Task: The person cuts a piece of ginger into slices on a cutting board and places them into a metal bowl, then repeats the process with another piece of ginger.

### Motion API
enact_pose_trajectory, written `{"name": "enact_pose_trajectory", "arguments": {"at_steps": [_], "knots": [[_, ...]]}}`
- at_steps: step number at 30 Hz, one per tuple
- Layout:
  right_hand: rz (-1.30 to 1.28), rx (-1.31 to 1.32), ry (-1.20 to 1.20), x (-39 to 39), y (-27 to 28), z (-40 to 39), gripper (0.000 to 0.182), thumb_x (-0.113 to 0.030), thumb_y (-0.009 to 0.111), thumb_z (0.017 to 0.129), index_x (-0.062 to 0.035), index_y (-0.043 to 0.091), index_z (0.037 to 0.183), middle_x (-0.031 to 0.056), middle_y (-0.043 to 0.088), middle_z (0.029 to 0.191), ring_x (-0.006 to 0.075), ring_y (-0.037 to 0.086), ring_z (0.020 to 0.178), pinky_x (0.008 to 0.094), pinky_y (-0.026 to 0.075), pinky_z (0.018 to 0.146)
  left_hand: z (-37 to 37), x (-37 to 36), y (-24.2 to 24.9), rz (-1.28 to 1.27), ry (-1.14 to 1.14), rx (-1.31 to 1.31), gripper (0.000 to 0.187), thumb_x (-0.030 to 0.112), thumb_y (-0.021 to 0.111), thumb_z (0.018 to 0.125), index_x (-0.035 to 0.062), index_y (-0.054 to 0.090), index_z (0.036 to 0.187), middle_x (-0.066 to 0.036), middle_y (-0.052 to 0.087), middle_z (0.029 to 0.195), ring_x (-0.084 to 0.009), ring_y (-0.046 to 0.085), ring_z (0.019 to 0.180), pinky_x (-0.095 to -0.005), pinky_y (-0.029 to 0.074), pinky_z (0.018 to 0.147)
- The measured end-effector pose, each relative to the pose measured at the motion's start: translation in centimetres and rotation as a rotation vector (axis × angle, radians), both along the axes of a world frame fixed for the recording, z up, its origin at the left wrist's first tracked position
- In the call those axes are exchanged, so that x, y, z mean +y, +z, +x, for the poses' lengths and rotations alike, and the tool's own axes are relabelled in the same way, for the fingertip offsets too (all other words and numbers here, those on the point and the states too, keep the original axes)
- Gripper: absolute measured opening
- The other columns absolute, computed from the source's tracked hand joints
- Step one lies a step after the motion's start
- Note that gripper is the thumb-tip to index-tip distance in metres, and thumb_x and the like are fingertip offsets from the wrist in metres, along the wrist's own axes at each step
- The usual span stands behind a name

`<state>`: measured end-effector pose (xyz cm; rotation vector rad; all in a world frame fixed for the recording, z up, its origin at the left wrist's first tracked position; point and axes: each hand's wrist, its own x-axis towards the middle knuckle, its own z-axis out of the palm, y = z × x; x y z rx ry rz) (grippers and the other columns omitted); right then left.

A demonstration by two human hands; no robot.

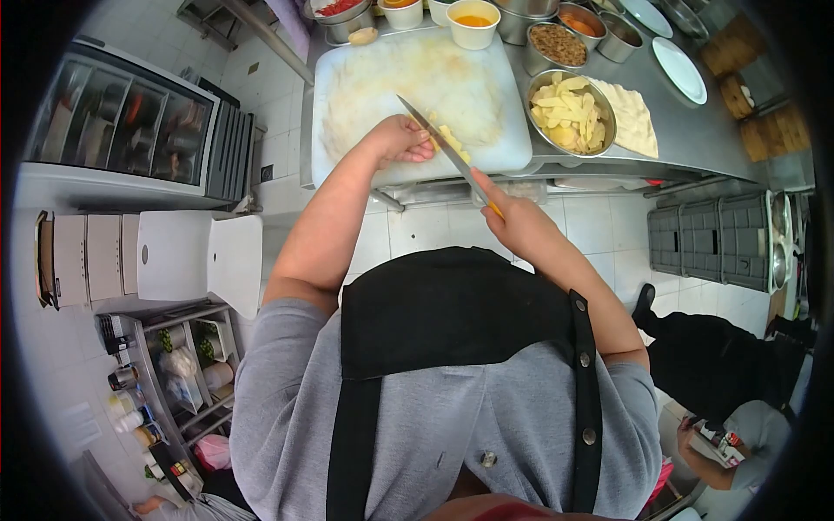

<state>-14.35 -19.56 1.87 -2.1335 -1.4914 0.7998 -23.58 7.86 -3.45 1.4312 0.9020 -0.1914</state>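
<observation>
A long kitchen knife point(452, 154) with an orange handle lies slantwise over the near edge of the white cutting board point(365, 82), its tip pointing up and left. My right hand point(519, 219) is wrapped round the handle. My left hand point(402, 141) is closed, with curled fingers beside the blade, its fingertips against a pale yellow potato piece that is mostly hidden. Cut potato pieces point(453, 141) lie on the board just right of the blade. Right of the board stands a metal bowl point(611, 139) filled with potato slices point(569, 111).
Tubs and metal containers line the back, among them a white tub of orange liquid point(473, 24) and a pot of brown crumbs point(558, 45). A folded cloth point(627, 117) lies by the bowl. Grey crates point(708, 241) and another person point(730, 365) are at right; a glass-door fridge point(122, 113) is at left.
</observation>
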Motion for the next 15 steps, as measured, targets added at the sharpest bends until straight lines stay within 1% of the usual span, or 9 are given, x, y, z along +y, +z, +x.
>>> {"name": "enact_pose_trajectory", "arguments": {"at_steps": [5, 9, 15], "knots": [[0.028, 0.023, 0.011, 0.04, -0.44, 0.29, 0.062, -0.015, 0.052, 0.094, -0.0184, 0.029, 0.151, 0.0256, 0.062, 0.072, 0.0410, 0.062, 0.069, 0.0509, 0.048, 0.066, 0.06, -0.23, 0.88, 0.005, -0.004, 0.021, 0.020, 0.017, 0.056, 0.099, -0.0003, 0.059, 0.108, -0.009, 0.066, 0.096, -0.0170, 0.068, 0.084, -0.0281, 0.058, 0.073], [0.008, 0.037, 0.012, 0.18, -0.45, 0.49, 0.062, -0.015, 0.052, 0.094, -0.0192, 0.030, 0.151, 0.0259, 0.063, 0.074, 0.0411, 0.063, 0.071, 0.0507, 0.049, 0.067, 0.14, 0.38, 0.52, -0.007, -0.049, 0.033, 0.020, 0.017, 0.056, 0.099, 0.0001, 0.058, 0.109, -0.008, 0.066, 0.095, -0.0165, 0.068, 0.083, -0.0274, 0.058, 0.072], [0.003, 0.021, 0.016, 0.43, -0.15, 0.34, 0.062, -0.015, 0.052, 0.094, -0.0187, 0.029, 0.151, 0.0255, 0.063, 0.074, 0.0412, 0.063, 0.070, 0.0509, 0.049, 0.068, 0.24, 0.31, 0.67, -0.006, -0.052, 0.035, 0.020, 0.017, 0.056, 0.099, 0.0004, 0.058, 0.110, -0.007, 0.066, 0.093, -0.0164, 0.068, 0.082, -0.0273, 0.058, 0.072]]}}
